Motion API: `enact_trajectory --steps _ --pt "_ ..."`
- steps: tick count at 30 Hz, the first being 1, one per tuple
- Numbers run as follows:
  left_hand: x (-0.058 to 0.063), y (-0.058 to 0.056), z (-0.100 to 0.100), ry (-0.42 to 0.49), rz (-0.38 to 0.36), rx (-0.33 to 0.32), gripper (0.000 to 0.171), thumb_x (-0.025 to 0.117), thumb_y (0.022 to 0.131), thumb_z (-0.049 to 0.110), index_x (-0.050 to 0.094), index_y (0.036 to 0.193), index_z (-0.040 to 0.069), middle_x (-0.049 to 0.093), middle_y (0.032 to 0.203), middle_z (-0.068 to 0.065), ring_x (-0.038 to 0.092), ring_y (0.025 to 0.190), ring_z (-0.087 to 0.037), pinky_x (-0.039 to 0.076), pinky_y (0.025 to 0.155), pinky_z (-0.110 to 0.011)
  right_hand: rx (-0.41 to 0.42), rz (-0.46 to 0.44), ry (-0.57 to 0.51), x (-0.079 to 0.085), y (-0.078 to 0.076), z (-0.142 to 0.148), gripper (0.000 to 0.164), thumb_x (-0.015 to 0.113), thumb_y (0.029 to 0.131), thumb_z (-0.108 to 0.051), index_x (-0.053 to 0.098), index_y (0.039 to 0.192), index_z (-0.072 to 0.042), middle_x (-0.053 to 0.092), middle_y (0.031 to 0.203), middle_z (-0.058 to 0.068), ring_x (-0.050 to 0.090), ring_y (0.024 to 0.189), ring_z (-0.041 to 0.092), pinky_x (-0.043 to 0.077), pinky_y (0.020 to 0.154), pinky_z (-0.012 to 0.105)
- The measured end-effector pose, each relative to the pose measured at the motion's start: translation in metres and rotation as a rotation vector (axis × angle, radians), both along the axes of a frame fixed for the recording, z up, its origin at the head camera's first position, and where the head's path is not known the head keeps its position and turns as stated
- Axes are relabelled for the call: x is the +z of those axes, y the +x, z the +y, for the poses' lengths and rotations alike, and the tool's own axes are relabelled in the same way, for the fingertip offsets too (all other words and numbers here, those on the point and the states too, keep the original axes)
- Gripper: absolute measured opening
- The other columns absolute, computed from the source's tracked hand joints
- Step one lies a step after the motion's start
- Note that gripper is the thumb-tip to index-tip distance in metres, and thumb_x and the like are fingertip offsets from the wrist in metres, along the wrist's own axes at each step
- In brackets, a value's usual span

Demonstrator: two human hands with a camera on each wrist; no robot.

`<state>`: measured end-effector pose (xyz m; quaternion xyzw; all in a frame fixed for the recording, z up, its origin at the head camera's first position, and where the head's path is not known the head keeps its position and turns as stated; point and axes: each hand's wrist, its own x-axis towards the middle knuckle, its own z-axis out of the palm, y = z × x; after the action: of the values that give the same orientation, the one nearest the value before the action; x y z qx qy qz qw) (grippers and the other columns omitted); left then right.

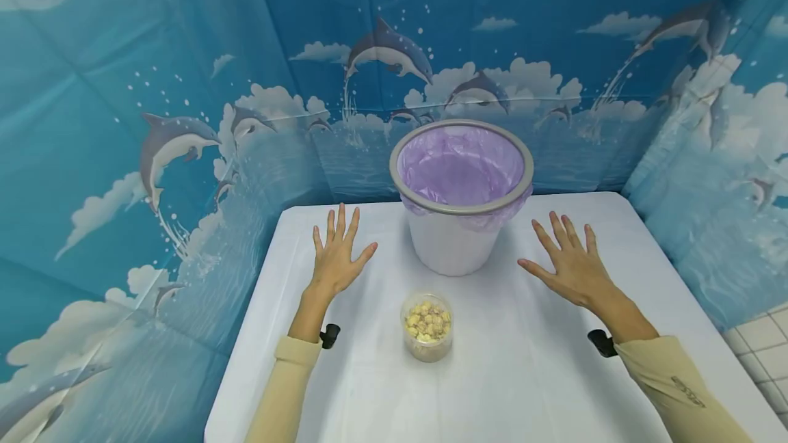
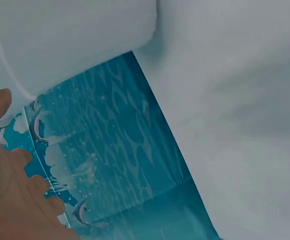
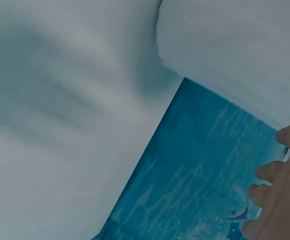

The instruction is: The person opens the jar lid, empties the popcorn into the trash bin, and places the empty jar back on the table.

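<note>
My left hand [image 1: 335, 258] is held over the left side of the white table, fingers spread and straight, gripping nothing. On the other side my right hand [image 1: 574, 269] is spread the same way, also holding nothing. Between the hands stands a small clear tub [image 1: 429, 351] filled with pale yellow popcorn [image 1: 427, 321]. Behind it, a white bin [image 1: 452, 245] with a grey rim stands upright, lined with a thin purple bag [image 1: 462, 163]. In the wrist views the left hand [image 2: 19, 190] and the right hand [image 3: 280, 195] show at the outer edges, with the bin's side above.
A white cloth covers the table [image 1: 382, 402]. Blue dolphin-print curtains [image 1: 203, 238] hang close behind it and on both sides. White tiles [image 1: 763, 347] show at the far right. Each wrist carries a small black camera [image 1: 330, 336].
</note>
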<state>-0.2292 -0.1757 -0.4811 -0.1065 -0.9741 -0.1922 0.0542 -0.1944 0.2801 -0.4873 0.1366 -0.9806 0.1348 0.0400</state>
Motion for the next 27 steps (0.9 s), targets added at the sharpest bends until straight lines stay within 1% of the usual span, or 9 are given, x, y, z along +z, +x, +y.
enact_trajectory --steps 3,5,9,12,15,17,20,24,27 --pt "-0.004 0.009 0.003 0.09 -0.017 -0.057 0.087 0.057 0.103 0.046 0.006 0.168 0.021 -0.009 0.176 -0.009 -0.008 0.163 -0.033 -0.006 0.125 -0.072 0.016 -0.014 -0.024 -0.002 0.009 -0.013 0.094 0.052 0.099 -0.065 0.015 0.167 -0.011 0.005 0.171 0.029 0.005 0.159 0.051 -0.008 0.123 0.073" --pt "-0.009 0.016 0.005 0.146 -0.042 -0.114 0.092 0.065 0.1 0.033 0.006 0.168 0.019 -0.007 0.175 -0.012 -0.004 0.163 -0.035 -0.003 0.125 -0.072 0.036 -0.018 -0.035 -0.004 0.016 -0.025 0.094 0.053 0.098 -0.064 0.017 0.167 -0.01 0.006 0.171 0.028 0.006 0.159 0.05 -0.008 0.124 0.073" --pt "-0.023 0.029 0.009 0.297 -0.148 -0.266 0.112 0.079 0.085 0.013 0.004 0.168 0.017 -0.005 0.175 -0.014 -0.003 0.163 -0.037 -0.003 0.125 -0.071 0.111 0.023 -0.052 -0.008 0.028 -0.053 0.094 0.059 0.096 -0.062 0.025 0.165 -0.009 0.013 0.171 0.028 0.012 0.159 0.049 -0.002 0.126 0.07" --pt "-0.037 0.037 0.014 0.404 -0.255 -0.375 0.124 0.086 0.076 0.009 0.004 0.168 0.016 -0.006 0.175 -0.014 -0.006 0.162 -0.038 -0.004 0.125 -0.072 0.208 0.088 -0.076 -0.013 0.035 -0.078 0.093 0.064 0.094 -0.061 0.029 0.164 -0.01 0.02 0.17 0.027 0.019 0.157 0.048 0.003 0.128 0.066" --pt "-0.052 0.044 0.022 0.451 -0.352 -0.453 0.132 0.091 0.072 0.015 0.001 0.168 0.015 -0.008 0.175 -0.012 -0.011 0.162 -0.036 -0.004 0.125 -0.071 0.326 0.154 -0.089 -0.017 0.04 -0.106 0.095 0.064 0.092 -0.063 0.03 0.163 -0.011 0.024 0.169 0.027 0.025 0.155 0.048 0.012 0.128 0.065" --pt "-0.061 0.05 0.028 0.467 -0.407 -0.479 0.134 0.093 0.072 0.02 0.0 0.168 0.015 -0.011 0.175 -0.012 -0.014 0.162 -0.033 -0.005 0.126 -0.069 0.403 0.165 -0.09 -0.019 0.043 -0.125 0.096 0.061 0.092 -0.067 0.03 0.163 -0.011 0.024 0.169 0.025 0.026 0.155 0.047 0.017 0.126 0.066" --pt "-0.073 0.059 0.036 0.47 -0.453 -0.49 0.135 0.094 0.073 0.027 -0.002 0.168 0.017 -0.013 0.175 -0.01 -0.015 0.162 -0.031 -0.005 0.128 -0.066 0.5 0.165 -0.061 -0.025 0.048 -0.153 0.098 0.058 0.092 -0.073 0.032 0.163 -0.011 0.022 0.171 0.022 0.025 0.157 0.044 0.021 0.124 0.065" --pt "-0.086 0.066 0.045 0.472 -0.482 -0.487 0.135 0.093 0.076 0.028 -0.006 0.168 0.022 -0.014 0.174 -0.011 -0.014 0.162 -0.03 -0.004 0.128 -0.064 0.581 0.157 -0.025 -0.037 0.054 -0.178 0.098 0.059 0.091 -0.073 0.034 0.162 -0.009 0.021 0.171 0.019 0.025 0.158 0.039 0.025 0.124 0.062" --pt "-0.092 0.068 0.048 0.477 -0.497 -0.493 0.135 0.092 0.078 0.026 -0.01 0.167 0.022 -0.016 0.174 -0.012 -0.013 0.162 -0.031 -0.003 0.129 -0.064 0.604 0.157 -0.025 -0.047 0.056 -0.186 0.093 0.059 0.094 -0.068 0.036 0.161 -0.007 0.023 0.17 0.02 0.029 0.157 0.04 0.027 0.123 0.061"
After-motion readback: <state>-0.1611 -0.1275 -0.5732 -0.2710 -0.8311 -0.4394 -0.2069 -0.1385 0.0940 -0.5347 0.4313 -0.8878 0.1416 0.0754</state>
